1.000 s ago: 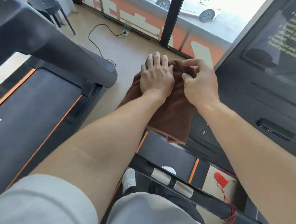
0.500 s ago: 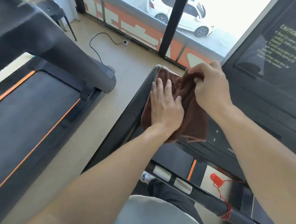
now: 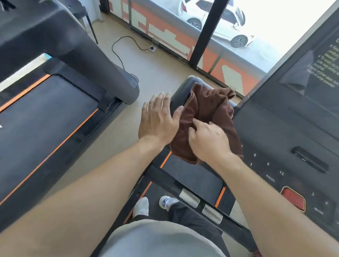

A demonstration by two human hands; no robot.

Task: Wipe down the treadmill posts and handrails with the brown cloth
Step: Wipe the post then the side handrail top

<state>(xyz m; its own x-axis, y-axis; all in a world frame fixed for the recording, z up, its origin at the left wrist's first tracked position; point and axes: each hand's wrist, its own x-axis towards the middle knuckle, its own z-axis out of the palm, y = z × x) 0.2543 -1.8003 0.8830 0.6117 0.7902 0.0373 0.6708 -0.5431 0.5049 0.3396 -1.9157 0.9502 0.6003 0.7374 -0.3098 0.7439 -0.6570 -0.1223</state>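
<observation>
The brown cloth [image 3: 206, 119] lay bunched over the top of the treadmill post [image 3: 180, 93], just left of the console [image 3: 291, 124], with its lower edge hanging down the side facing the person. The left hand [image 3: 158, 122] was spread flat, fingers straight, against the left flank of that post, its thumb touching the stitched edge of the cloth but gripping nothing. The right hand [image 3: 208, 139] rested on the lower half of the cloth, its fingers bent and pressing into the folds; whether they actually pinched the fabric or only pushed on it could not be told. Judged from this, the wipe was under way on the upper part of the post beside the console, and the cloth seemed to be getting rearranged or smoothed before another stroke. How much of the post had been cleaned could not be read from its dark surface, which showed no streaks or damp marks. The crossbar [image 3: 198, 204] with its metal grip plates, below the console, had no cloth on it and appeared to be left to do, as did any post or rail on the console's far side, which was out of view. A second treadmill [image 3: 49, 117] stood well left of the post.
</observation>
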